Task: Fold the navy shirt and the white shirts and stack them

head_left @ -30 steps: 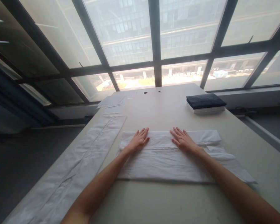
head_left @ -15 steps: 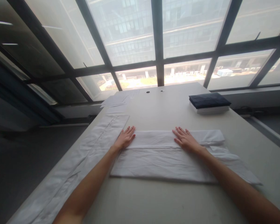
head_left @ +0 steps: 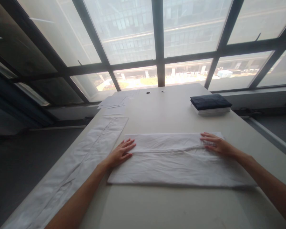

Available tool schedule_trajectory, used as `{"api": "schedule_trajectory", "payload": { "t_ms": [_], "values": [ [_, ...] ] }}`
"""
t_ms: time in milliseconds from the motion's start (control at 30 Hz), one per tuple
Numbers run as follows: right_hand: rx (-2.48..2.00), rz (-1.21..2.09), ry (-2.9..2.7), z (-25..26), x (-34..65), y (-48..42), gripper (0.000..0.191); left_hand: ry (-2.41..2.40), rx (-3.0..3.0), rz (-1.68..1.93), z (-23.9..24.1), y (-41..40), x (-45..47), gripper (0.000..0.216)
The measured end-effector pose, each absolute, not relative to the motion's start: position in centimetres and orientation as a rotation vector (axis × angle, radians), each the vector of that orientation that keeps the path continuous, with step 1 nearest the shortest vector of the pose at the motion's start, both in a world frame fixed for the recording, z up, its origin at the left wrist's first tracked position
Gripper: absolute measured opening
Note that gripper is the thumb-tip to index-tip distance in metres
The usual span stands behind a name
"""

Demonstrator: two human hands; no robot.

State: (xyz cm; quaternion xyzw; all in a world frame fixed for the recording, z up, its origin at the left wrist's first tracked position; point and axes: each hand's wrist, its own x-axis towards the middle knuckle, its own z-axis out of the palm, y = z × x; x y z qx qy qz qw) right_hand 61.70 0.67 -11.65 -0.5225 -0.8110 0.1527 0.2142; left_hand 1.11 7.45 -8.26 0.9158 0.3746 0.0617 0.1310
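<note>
A white cloth (head_left: 166,167), partly folded, lies flat across the table in front of me; a long crease or fold edge runs along its upper part, and small wrinkles cross its surface. On its left end rests my left hand (head_left: 121,152), fingers spread. My right hand (head_left: 215,143) lies on the upper right part of the same cloth, with its fingers stretched out and apart. To the left, a second long white cloth (head_left: 85,159), loosely wrinkled, runs along the table's left side beneath my left forearm.
A folded dark cloth (head_left: 211,101) sits on a white stack (head_left: 214,111) at the far right of the white table (head_left: 154,117). Paper sheets (head_left: 113,103) lie at the far left. Two small holes (head_left: 148,93) pierce the far end, before tall windows.
My right hand has slid right along the cloth, and the cloth's right end lies flatter and straighter. My left hand has shifted slightly toward me. The view has turned slightly.
</note>
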Motion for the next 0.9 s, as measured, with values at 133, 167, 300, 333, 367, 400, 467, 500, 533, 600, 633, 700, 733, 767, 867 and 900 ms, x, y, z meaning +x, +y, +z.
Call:
{"api": "schedule_trajectory", "payload": {
  "t_ms": [133, 167, 300, 333, 367, 400, 467, 500, 533, 600, 633, 700, 733, 767, 867, 900],
  "values": [
    [-1.47, 0.489, -2.272, -12.2, 62.1, -0.2, 0.049, 1.115, 2.661, 0.163, -8.6, 5.7, 0.8, 0.054],
    [-1.466, 0.497, -2.263, -12.1, 61.8, -0.2, 0.048, 1.121, 2.649, 0.181, -8.6, 5.2, 0.6, 0.053],
    [-1.447, 0.554, -2.197, -11.3, 61.0, -0.1, 0.039, 1.13, 2.54, 0.357, -8.7, 4.0, -0.7, 0.04],
    [-1.447, 0.553, -2.185, -11.1, 61.0, -0.2, 0.037, 1.128, 2.502, 0.407, -8.7, 3.9, -1.0, 0.035],
    [-1.45, 0.538, -2.178, -10.9, 61.2, -0.2, 0.035, 1.13, 2.463, 0.455, -8.6, 3.8, -1.3, 0.032],
    [-1.453, 0.512, -2.181, -10.8, 61.4, -0.4, 0.033, 1.137, 2.429, 0.498, -8.5, 3.7, -1.5, 0.03],
    [-1.447, 0.456, -2.209, -10.6, 61.8, -0.6, 0.028, 1.165, 2.385, 0.57, -8.0, 3.8, -1.8, 0.029],
    [-1.441, 0.437, -2.225, -10.5, 62.0, -0.7, 0.027, 1.179, 2.376, 0.597, -7.6, 4.0, -1.8, 0.029],
    [-1.432, 0.419, -2.234, -10.3, 62.1, -0.7, 0.026, 1.19, 2.375, 0.617, -7.2, 4.3, -1.8, 0.028],
    [-1.407, 0.382, -2.226, -9.7, 62.3, -0.3, 0.027, 1.207, 2.373, 0.66, -6.0, 5.3, -1.6, 0.028],
    [-1.399, 0.354, -2.206, -9.2, 62.3, 0.1, 0.027, 1.217, 2.369, 0.689, -5.3, 6.1, -1.5, 0.029],
    [-1.399, 0.291, -2.162, -8.0, 62.3, 1.6, 0.028, 1.247, 2.342, 0.753, -4.0, 8.2, -1.0, 0.032],
    [-1.41, 0.258, -2.145, -7.4, 62.4, 2.5, 0.028, 1.271, 2.324, 0.781, -3.5, 9.5, -0.8, 0.035],
    [-1.43, 0.219, -2.134, -6.8, 62.4, 3.6, 0.028, 1.306, 2.308, 0.801, -3.0, 10.9, -0.5, 0.039],
    [-1.525, 0.062, -2.135, -5.5, 62.4, 7.2, 0.028, 1.451, 2.3, 0.841, -2.4, 15.3, 0.7, 0.049],
    [-1.566, -0.003, -2.127, -5.4, 62.1, 8.2, 0.029, 1.493, 2.306, 0.857, -2.4, 16.5, 1.3, 0.051]
  ]
}}
